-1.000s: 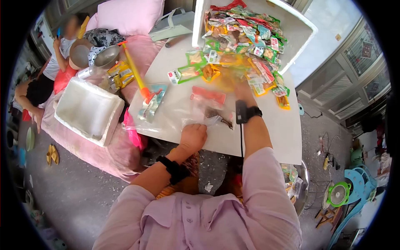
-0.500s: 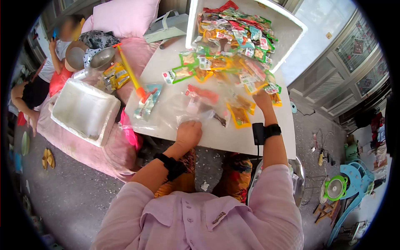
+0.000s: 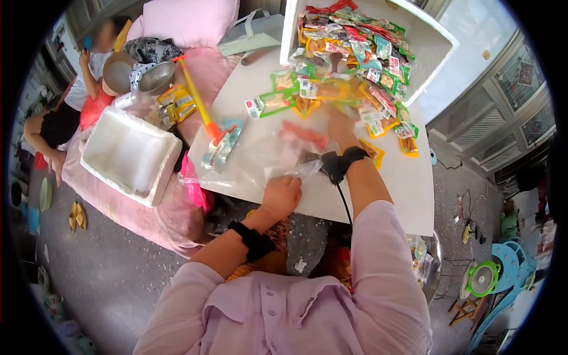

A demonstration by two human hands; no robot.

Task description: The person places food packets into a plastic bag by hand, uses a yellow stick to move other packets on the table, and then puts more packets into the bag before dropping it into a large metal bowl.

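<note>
My left hand (image 3: 283, 194) is closed at the table's near edge, gripping the edge of a clear plastic bag (image 3: 260, 171). A red packet (image 3: 303, 135) lies at the bag's far part, seen through or beside the film. My right hand (image 3: 343, 127) is smeared by motion over the middle of the table, and I cannot tell whether its fingers hold anything. Just beyond it are blurred yellow snack packets (image 3: 332, 90). A green-edged packet (image 3: 276, 104) lies to the left of these. Beside my right wrist, a yellow packet (image 3: 374, 154) is partly covered.
A white foam box (image 3: 441, 50) full of colourful packets (image 3: 361, 47) tilts toward me at the back. At left, another foam box (image 3: 121, 155) stands on a pink-covered bed (image 3: 124, 222), near a yellow-handled tool (image 3: 198, 100). Another person (image 3: 83, 77) sits at far left.
My right hand has swung left from the packets at the table's right side to the middle. My left hand keeps its hold on the bag. The whole view has shifted slightly.
</note>
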